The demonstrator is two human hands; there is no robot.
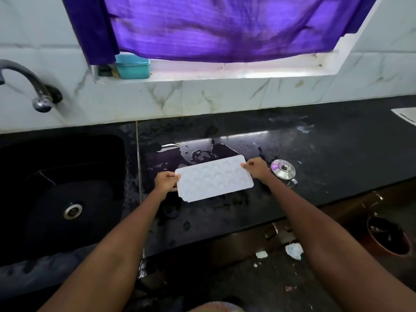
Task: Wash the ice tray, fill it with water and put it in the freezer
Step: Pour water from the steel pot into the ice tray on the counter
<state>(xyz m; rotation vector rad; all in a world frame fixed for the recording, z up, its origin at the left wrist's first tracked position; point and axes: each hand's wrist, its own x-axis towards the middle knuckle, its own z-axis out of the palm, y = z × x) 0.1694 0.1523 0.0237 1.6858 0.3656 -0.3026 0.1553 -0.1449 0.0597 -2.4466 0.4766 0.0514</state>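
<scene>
A white ice tray with several rounded cells is held level just above the wet black counter, to the right of the sink. My left hand grips its left short edge, thumb on top. My right hand grips its right short edge the same way. Whether the cells hold water I cannot tell. The black sink with a steel drain lies at the left, and the tap curves out of the wall above it with no water running.
A puddle spreads on the counter behind the tray. A small steel lidded pot stands just right of my right hand. A teal tub sits on the window sill under a purple curtain. A brown bin stands on the floor at right.
</scene>
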